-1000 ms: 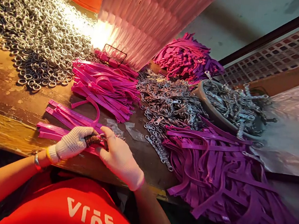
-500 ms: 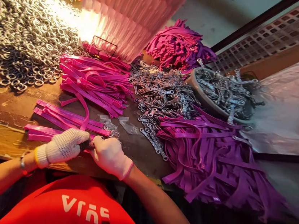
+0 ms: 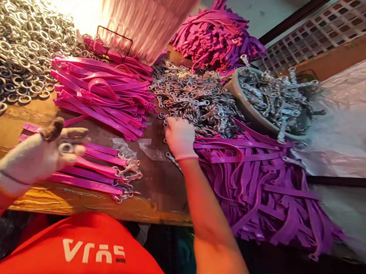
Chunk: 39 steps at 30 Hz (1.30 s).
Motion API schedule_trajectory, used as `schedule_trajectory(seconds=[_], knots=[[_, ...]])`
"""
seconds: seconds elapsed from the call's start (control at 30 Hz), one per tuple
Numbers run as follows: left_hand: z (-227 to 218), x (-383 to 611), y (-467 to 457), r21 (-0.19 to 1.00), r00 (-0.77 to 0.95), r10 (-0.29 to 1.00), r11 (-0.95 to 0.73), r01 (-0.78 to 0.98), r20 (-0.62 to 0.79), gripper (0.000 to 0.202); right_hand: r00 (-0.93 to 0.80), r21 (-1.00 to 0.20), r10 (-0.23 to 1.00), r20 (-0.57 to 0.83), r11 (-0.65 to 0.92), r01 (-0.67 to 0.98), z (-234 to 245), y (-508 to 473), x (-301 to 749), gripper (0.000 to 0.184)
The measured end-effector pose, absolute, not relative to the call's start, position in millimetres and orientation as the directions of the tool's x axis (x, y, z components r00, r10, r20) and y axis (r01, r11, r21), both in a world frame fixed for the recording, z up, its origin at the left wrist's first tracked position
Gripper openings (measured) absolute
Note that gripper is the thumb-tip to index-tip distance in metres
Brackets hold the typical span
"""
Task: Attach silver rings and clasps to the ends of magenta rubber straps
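Note:
My left hand (image 3: pixel 39 155), in a white glove with dark fingertips, is raised palm up over the table's left side. A metal ring (image 3: pixel 66 148) sits between its curled fingers. Below and beside it lies a row of pink straps (image 3: pixel 95 173) with short metal chains (image 3: pixel 130 170) and rings at their right ends. My right hand (image 3: pixel 181 139), also gloved, is at the near left edge of a heap of short metal chains (image 3: pixel 204 99). Its fingers are closed and bent down at the loose chains; what they pinch is hidden.
Metal rings (image 3: pixel 17 41) are heaped at left. Pink straps (image 3: pixel 101 93) lie behind the row, purple straps (image 3: pixel 253 185) at right, and another strap pile (image 3: pixel 215 34) at the back. A grey bowl (image 3: pixel 233 90) holds more chains. A clear corrugated sheet (image 3: pixel 132 6) stands by the lamp glare.
My hands have parted from the front edge. The left moved left and turned palm up with a ring; the right reached forward and right to the chains. A strap joined the front row.

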<state>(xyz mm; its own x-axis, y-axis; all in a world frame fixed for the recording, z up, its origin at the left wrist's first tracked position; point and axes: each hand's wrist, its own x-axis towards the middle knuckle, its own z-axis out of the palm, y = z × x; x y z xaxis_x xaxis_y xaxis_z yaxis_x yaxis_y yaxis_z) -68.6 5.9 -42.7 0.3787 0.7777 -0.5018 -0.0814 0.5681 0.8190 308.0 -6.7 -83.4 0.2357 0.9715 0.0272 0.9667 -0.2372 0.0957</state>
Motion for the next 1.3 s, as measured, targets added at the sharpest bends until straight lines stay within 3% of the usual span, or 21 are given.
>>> schedule_trajectory(seconds=[0.03,0.1,0.2,0.3,0.37,0.43,0.53,0.63,0.73,0.9,1.1,1.2,1.3], knots=[[-45,-58,4,0.716,0.418,0.694,0.685,-0.133,-0.587,0.037,0.248,0.162,0.969,0.019,-0.247,0.955,-90,4,318,0.030],[-47,-40,-1,0.523,0.536,0.564,0.816,-0.246,-0.628,0.033,0.248,0.210,0.969,0.015,-0.245,0.946,-100,20,330,0.035],[-49,-28,-10,0.485,0.611,0.534,0.834,-0.264,-0.584,0.018,0.266,0.186,0.963,0.037,-0.268,0.945,-109,28,334,0.036],[-53,-28,-18,0.521,0.602,0.527,0.828,-0.205,-0.600,0.032,0.286,0.093,0.955,0.081,-0.293,0.952,-111,24,329,0.033],[-57,-31,-21,0.564,0.591,0.535,0.811,-0.156,-0.604,0.036,0.254,-0.048,0.957,0.141,-0.249,0.967,-111,14,320,0.031],[-62,-33,-24,0.639,0.571,0.576,0.761,-0.114,-0.585,0.029,0.236,-0.264,0.950,0.207,-0.178,0.948,-107,-1,305,0.030],[-69,-33,-29,0.765,0.513,0.665,0.644,-0.026,-0.543,0.027,0.259,-0.633,0.948,0.184,-0.087,0.769,-95,-34,272,0.028],[-72,-29,-34,0.810,0.500,0.693,0.586,0.030,-0.520,0.035,0.158,-0.801,0.979,0.127,0.007,0.598,-81,-67,231,0.026],[-75,-26,-38,0.781,0.528,0.682,0.622,-0.052,-0.507,0.036,0.066,-0.803,0.989,0.132,0.068,0.591,-74,-90,194,0.029],[-77,-22,-47,0.693,0.583,0.635,0.703,-0.162,-0.507,0.034,-0.041,-0.711,0.970,0.238,0.203,0.674,-76,-107,161,0.036],[-80,-17,-63,0.792,0.519,0.739,0.584,-0.175,-0.430,0.032,0.027,-0.861,0.992,0.125,0.095,0.500,-75,-107,146,0.021],[-79,-19,-66,0.870,0.491,0.777,0.487,-0.071,-0.394,0.032,0.012,-0.861,0.998,0.065,0.050,0.506,-73,-107,144,0.018],[-73,-27,-64,0.926,0.574,0.728,0.331,0.184,-0.374,0.024,-0.028,-0.786,0.996,0.086,0.085,0.612,-71,-110,147,0.021]])
